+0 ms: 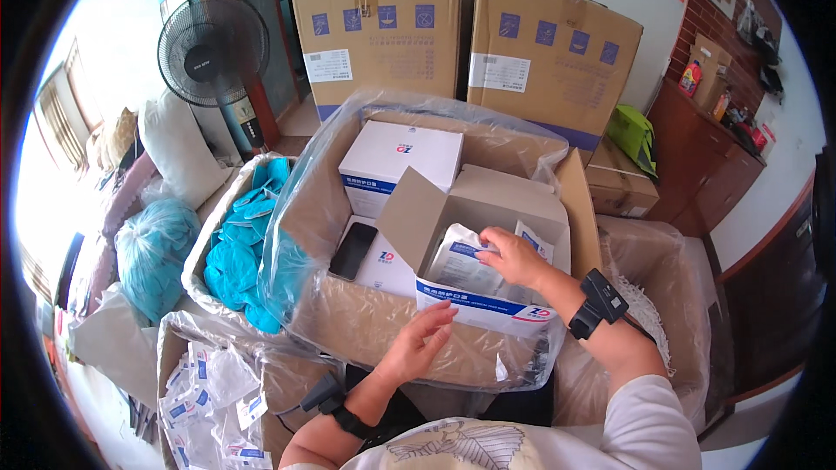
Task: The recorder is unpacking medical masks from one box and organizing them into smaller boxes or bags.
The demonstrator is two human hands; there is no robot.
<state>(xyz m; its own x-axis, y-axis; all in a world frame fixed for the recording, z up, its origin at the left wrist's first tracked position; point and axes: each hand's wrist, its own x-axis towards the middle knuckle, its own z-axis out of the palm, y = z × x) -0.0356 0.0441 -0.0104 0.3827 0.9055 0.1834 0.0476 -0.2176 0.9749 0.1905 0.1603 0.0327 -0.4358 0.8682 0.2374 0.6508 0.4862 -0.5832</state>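
An open white box with a blue band [475, 299] stands inside a large plastic-lined carton, its flaps raised. White and blue flat packets [463, 268] stand in it. My right hand [515, 258] reaches into the box, fingers curled over the top edge of a packet; the fingertips are partly hidden. Just in front of the box's near left corner is my left hand [420, 341], fingers stretched and apart, holding nothing. A black phone [353, 250] lies on another white box [389, 265] to the left. Behind it sits a closed white box [409, 152].
The large carton [305, 200] fills the middle. At left stand a carton of turquoise items [237, 261] and a lower carton of loose packets [209, 400]. Another lined carton [601, 331] holds white strips at right. Two tall cartons [383, 35] and a fan [213, 50] stand behind.
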